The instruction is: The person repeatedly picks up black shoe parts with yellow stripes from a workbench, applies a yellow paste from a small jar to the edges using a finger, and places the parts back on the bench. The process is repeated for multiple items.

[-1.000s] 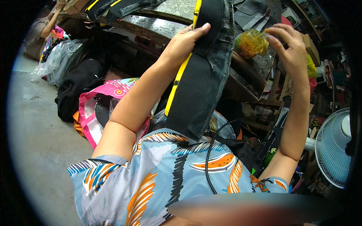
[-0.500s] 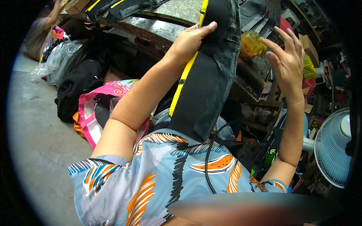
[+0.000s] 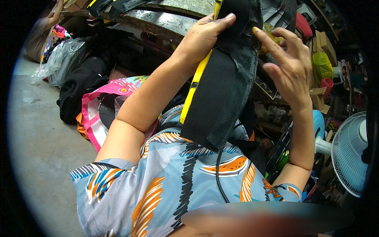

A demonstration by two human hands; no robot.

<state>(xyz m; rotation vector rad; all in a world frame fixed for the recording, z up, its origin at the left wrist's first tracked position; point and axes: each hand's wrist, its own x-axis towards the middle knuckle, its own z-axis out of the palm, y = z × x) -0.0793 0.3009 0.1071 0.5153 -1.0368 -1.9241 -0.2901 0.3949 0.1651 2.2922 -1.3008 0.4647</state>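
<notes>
My left hand (image 3: pixel 203 37) is closed on a long black fabric panel (image 3: pixel 221 93), the thumb lying on top. A yellow strip (image 3: pixel 194 89) runs down the panel's left edge, and its lower end hangs against my shirt. On its right side the material looks smoother and slightly wrinkled. My right hand (image 3: pixel 290 69) holds nothing and has its fingers apart. Its outstretched index fingertip, stained yellowish, is at the panel's upper right edge; whether it presses there I cannot tell. Behind those fingers a clear container with a yellow substance (image 3: pixel 269 29) is partly hidden.
A worn workbench (image 3: pixel 158 23) stretches across the far side, with more black, yellow-edged pieces (image 3: pixel 112 7) on it. A pink-and-white bag (image 3: pixel 89 114) and dark cloth (image 3: pixel 81 93) lie at the left. To the right stand a fan (image 3: pixel 349 154) and cardboard boxes (image 3: pixel 325 47).
My right hand has moved left from beside the yellow container to the panel's edge, its index finger stretching out. My left hand and the panel have shifted slightly up and right.
</notes>
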